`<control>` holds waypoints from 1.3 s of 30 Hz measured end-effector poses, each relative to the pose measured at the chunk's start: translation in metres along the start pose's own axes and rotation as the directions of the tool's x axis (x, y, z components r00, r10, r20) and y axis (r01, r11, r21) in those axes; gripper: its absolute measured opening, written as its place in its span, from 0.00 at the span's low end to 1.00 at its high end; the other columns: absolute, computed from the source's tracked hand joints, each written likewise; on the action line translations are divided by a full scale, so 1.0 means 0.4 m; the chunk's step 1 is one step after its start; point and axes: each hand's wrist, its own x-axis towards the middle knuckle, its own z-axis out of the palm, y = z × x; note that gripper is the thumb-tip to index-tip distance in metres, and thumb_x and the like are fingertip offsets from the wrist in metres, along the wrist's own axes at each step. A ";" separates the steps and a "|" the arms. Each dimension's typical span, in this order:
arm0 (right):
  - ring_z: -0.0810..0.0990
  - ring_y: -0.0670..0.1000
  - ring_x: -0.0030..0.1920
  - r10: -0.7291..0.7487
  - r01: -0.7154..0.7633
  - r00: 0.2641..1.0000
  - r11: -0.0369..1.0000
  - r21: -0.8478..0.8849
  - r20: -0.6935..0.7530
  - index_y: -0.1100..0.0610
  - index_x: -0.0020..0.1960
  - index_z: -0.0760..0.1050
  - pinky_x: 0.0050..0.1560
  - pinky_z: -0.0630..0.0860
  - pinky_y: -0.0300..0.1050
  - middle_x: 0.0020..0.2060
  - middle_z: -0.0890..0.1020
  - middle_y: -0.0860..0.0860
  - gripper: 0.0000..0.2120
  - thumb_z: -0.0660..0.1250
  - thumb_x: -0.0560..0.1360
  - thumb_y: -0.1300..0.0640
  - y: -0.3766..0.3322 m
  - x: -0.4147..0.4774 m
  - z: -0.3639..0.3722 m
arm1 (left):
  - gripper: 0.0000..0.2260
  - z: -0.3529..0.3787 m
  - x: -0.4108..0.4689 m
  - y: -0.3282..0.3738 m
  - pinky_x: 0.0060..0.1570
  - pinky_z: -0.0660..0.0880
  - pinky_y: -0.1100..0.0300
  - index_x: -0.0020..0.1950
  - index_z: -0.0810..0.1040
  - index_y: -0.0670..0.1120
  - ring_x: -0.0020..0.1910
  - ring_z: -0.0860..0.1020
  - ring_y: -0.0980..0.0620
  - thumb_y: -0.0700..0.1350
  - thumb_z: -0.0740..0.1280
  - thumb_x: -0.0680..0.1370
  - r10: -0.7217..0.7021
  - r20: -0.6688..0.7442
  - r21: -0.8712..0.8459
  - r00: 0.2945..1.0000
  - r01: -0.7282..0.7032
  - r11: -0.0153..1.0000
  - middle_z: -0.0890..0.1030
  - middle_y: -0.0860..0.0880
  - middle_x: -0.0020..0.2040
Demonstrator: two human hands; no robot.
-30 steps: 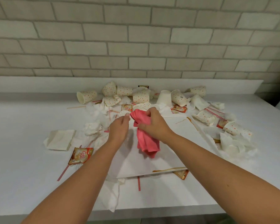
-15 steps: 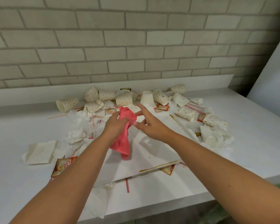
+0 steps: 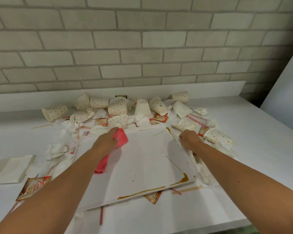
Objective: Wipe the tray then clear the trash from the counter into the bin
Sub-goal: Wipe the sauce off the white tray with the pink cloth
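Tray [image 3: 142, 159], white and flat, is found lying askew on the white surface [image 3: 243, 149]. A sachet corner [image 3: 153, 197] and a red straw [image 3: 101, 215] are seen poking out from under its near edge. Brown sauce streaks [image 3: 140, 193] are noted along the near rim, in the near right corner and up the right side. A second sachet [image 3: 33, 186] and a folded napkin [image 3: 10, 168] are recorded on the surface to the left of the tray.

The left hand [image 3: 107, 141] is placed at the tray's far left corner. Its fingers are curled over a pink cloth [image 3: 121, 136], which is pressed onto the tray and trails back under the wrist. The right hand [image 3: 190, 140] is set at the tray's right rim, with its fingers closed on that rim. Crumpled tissues [image 3: 57, 149] are observed just beside the tray on both sides.

Beyond the tray, dotted paper cups [image 3: 117, 108], mostly tipped over, are scattered among more sachets and straws. One plain white cup [image 3: 142, 108] is standing inverted. A grey brick wall [image 3: 142, 48] is seen behind.
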 end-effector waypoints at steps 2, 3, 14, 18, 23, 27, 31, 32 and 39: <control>0.77 0.55 0.43 -0.033 0.031 0.999 0.999 0.044 0.043 0.65 0.46 0.78 0.40 0.72 0.41 0.45 0.80 0.60 0.12 0.56 0.79 0.64 0.010 0.024 -0.002 | 0.20 0.014 0.011 0.002 0.62 0.70 0.47 0.74 0.61 0.54 0.60 0.71 0.39 0.47 0.53 0.81 -0.060 -0.021 0.080 0.998 0.061 0.995 0.69 0.40 0.64; 0.73 0.52 0.35 -0.055 0.050 0.997 0.995 0.082 0.050 0.63 0.37 0.74 0.34 0.68 0.38 0.36 0.77 0.58 0.13 0.57 0.78 0.65 0.013 0.030 -0.002 | 0.19 0.019 0.013 0.005 0.62 0.69 0.47 0.73 0.64 0.54 0.61 0.69 0.40 0.49 0.54 0.81 -0.082 -0.020 0.108 0.996 0.083 0.991 0.67 0.41 0.63; 0.64 0.50 0.22 -0.222 0.184 0.968 0.945 0.270 0.116 0.58 0.25 0.59 0.25 0.64 0.39 0.23 0.62 0.51 0.21 0.59 0.73 0.72 0.067 0.078 0.006 | 0.19 0.062 0.036 0.051 0.59 0.69 0.49 0.67 0.71 0.47 0.59 0.69 0.43 0.53 0.53 0.81 -0.129 -0.044 0.280 0.991 0.136 0.950 0.68 0.44 0.60; 0.65 0.50 0.24 -0.248 0.217 0.962 0.948 0.232 0.116 0.58 0.25 0.59 0.28 0.64 0.40 0.23 0.63 0.52 0.21 0.59 0.74 0.71 0.069 0.089 0.012 | 0.18 0.069 0.063 0.073 0.58 0.69 0.49 0.65 0.72 0.47 0.58 0.69 0.43 0.53 0.53 0.80 -0.106 -0.042 0.280 0.993 0.114 0.953 0.68 0.44 0.58; 0.67 0.49 0.23 -0.248 0.221 0.961 0.954 0.201 0.122 0.58 0.26 0.60 0.28 0.64 0.39 0.22 0.65 0.52 0.20 0.59 0.75 0.70 0.072 0.092 0.015 | 0.17 0.087 0.090 0.119 0.57 0.69 0.49 0.63 0.73 0.47 0.58 0.69 0.43 0.51 0.53 0.80 -0.047 -0.042 0.299 0.998 0.057 0.953 0.69 0.44 0.59; 0.64 0.48 0.23 -0.248 0.220 0.961 0.954 0.205 0.123 0.57 0.26 0.58 0.28 0.63 0.39 0.22 0.64 0.51 0.20 0.58 0.74 0.69 0.069 0.091 0.015 | 0.16 0.116 0.104 0.160 0.56 0.69 0.49 0.64 0.72 0.46 0.59 0.69 0.43 0.49 0.53 0.81 0.016 -0.034 0.330 0.999 -0.004 0.944 0.68 0.44 0.61; 0.63 0.47 0.24 -0.231 0.209 0.966 0.963 0.172 0.117 0.57 0.26 0.57 0.26 0.61 0.36 0.22 0.63 0.50 0.20 0.58 0.74 0.69 0.068 0.092 0.021 | 0.17 0.146 0.125 0.198 0.56 0.69 0.49 0.65 0.71 0.45 0.61 0.69 0.43 0.50 0.54 0.80 0.070 -0.016 0.347 0.997 -0.060 0.936 0.69 0.44 0.62; 0.62 0.47 0.24 -0.223 0.201 0.967 0.965 0.170 0.120 0.57 0.26 0.57 0.26 0.60 0.35 0.23 0.62 0.50 0.20 0.57 0.73 0.70 0.066 0.093 0.021 | 0.18 0.153 0.129 0.207 0.56 0.69 0.50 0.66 0.70 0.45 0.61 0.69 0.43 0.50 0.53 0.80 0.082 -0.011 0.353 0.997 -0.073 0.933 0.69 0.44 0.62; 0.62 0.46 0.23 -0.206 0.178 0.970 0.965 0.195 0.131 0.56 0.27 0.56 0.24 0.61 0.33 0.24 0.60 0.50 0.21 0.58 0.75 0.69 0.065 0.087 0.018 | 0.18 0.183 0.151 0.260 0.57 0.69 0.50 0.68 0.68 0.45 0.61 0.68 0.43 0.50 0.52 0.81 0.139 0.044 0.391 0.989 -0.145 0.909 0.67 0.44 0.63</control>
